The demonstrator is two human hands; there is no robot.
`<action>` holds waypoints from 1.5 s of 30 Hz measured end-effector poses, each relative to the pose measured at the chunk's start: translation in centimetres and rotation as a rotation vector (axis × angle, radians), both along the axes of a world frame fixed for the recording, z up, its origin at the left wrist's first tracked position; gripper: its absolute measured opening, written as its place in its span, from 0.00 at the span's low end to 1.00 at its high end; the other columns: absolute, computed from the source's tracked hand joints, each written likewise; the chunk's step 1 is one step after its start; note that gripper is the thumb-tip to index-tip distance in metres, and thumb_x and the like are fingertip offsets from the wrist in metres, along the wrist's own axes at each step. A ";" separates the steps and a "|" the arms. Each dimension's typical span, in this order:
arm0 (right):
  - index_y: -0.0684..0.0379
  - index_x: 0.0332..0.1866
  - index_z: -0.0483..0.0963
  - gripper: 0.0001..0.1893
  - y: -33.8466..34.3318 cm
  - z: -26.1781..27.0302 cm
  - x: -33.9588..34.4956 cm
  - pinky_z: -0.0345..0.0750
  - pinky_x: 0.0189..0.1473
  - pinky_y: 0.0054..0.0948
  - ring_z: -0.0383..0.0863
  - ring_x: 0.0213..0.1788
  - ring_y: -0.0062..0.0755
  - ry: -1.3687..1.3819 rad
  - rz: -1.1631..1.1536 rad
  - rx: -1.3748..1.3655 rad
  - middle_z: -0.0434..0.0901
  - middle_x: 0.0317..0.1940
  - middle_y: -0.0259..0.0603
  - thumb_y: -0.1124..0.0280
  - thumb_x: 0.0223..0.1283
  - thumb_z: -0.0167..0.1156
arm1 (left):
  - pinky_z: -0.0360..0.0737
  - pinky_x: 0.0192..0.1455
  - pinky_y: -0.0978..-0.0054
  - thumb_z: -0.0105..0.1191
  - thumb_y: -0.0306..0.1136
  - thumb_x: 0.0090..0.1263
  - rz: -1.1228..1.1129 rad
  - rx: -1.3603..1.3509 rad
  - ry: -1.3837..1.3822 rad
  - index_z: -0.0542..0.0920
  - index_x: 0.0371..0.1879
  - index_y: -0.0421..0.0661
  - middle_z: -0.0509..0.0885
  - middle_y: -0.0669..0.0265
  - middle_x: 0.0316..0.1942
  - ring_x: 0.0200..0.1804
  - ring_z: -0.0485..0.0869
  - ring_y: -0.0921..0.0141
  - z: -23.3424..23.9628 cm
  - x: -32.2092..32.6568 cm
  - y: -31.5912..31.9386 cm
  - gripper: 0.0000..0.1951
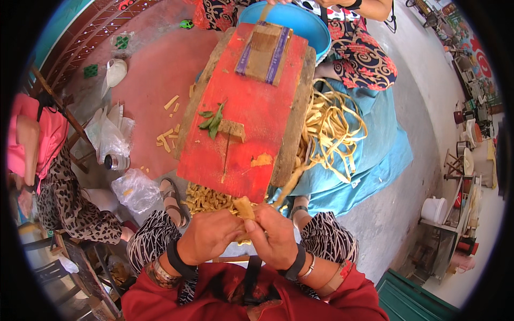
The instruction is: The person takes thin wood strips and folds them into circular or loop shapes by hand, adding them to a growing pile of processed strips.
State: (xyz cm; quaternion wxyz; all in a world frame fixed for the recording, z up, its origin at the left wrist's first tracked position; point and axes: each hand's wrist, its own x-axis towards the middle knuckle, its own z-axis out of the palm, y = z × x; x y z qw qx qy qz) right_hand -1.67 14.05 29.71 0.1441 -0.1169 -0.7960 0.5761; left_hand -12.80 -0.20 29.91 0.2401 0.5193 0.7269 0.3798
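Observation:
My left hand (213,230) and my right hand (274,234) meet in front of my lap, both gripping a yellowish-tan strip (244,207) whose folded end sticks up between them. A long strip of like material runs from beside my right hand to a loose tangle of strips (333,128) right of the board. Just beyond my hands is the near edge of a red board (217,160). On it lie green leaves (215,121) and a small wooden block (232,130). Below that edge, many short tan pieces (209,199) are heaped.
A cardboard piece with purple bands (263,52) lies at the board's far end, before a blue basin (299,18) and a seated person. Blue cloth (373,160) spreads at right. Another person sits at left, near a plastic bag (136,190) and a metal flask (117,161) on the floor.

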 end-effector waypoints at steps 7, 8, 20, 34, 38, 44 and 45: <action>0.60 0.30 0.71 0.11 1.2 0.6 0.0 0.69 0.25 0.33 0.72 0.21 0.45 -0.311 0.206 -0.257 0.70 0.19 0.48 0.64 0.63 0.51 | 0.78 0.26 0.74 0.62 0.29 0.50 0.196 0.338 0.428 0.79 0.32 0.45 0.79 0.63 0.38 0.32 0.82 0.67 0.2 1.1 0.7 0.10; 0.64 0.27 0.67 0.11 1.3 1.0 -0.3 0.65 0.26 0.25 0.62 0.23 0.21 -0.319 0.228 -0.316 0.63 0.19 0.36 0.69 0.64 0.48 | 0.78 0.27 0.73 0.62 0.29 0.51 0.196 0.344 0.433 0.79 0.31 0.44 0.79 0.63 0.38 0.32 0.81 0.67 0.3 1.0 0.7 0.10; 0.56 0.46 0.73 0.15 2.1 0.8 -0.1 0.73 0.32 0.32 0.79 0.33 0.43 -0.168 0.315 0.007 0.77 0.32 0.43 0.61 0.58 0.61 | 0.75 0.30 0.81 0.61 0.25 0.59 0.374 0.246 -0.695 0.75 0.34 0.41 0.80 0.66 0.28 0.28 0.80 0.75 -0.9 2.1 -0.4 0.09; 0.62 0.40 0.71 0.07 3.2 0.5 -0.6 0.72 0.35 0.32 0.76 0.33 0.45 -0.153 0.357 -0.075 0.72 0.28 0.44 0.69 0.65 0.51 | 0.76 0.56 0.71 0.48 0.22 0.67 0.174 0.234 -1.403 0.67 0.59 0.34 0.81 0.54 0.48 0.51 0.81 0.65 0.7 1.3 -0.4 0.21; 0.62 0.39 0.71 0.07 3.1 0.4 -0.8 0.71 0.35 0.32 0.75 0.32 0.46 -0.176 0.387 -0.075 0.72 0.28 0.45 0.69 0.65 0.52 | 0.75 0.54 0.72 0.49 0.32 0.70 0.177 0.227 -0.896 0.72 0.57 0.37 0.80 0.53 0.47 0.50 0.80 0.65 0.0 1.1 -0.7 0.18; 0.61 0.37 0.70 0.07 2.5 -0.4 -0.7 0.71 0.34 0.34 0.75 0.32 0.47 -0.192 0.340 -0.082 0.71 0.27 0.46 0.68 0.65 0.52 | 0.74 0.50 0.71 0.50 0.42 0.70 0.195 0.299 -0.404 0.76 0.53 0.41 0.76 0.53 0.50 0.48 0.78 0.62 0.2 1.0 -0.2 0.19; 0.62 0.40 0.69 0.07 2.5 -0.7 -0.6 0.72 0.34 0.33 0.76 0.32 0.45 -0.205 0.344 -0.081 0.73 0.29 0.46 0.69 0.65 0.53 | 0.74 0.51 0.71 0.51 0.42 0.70 0.196 0.313 -0.418 0.76 0.54 0.41 0.75 0.53 0.51 0.50 0.77 0.61 0.1 1.1 -0.1 0.19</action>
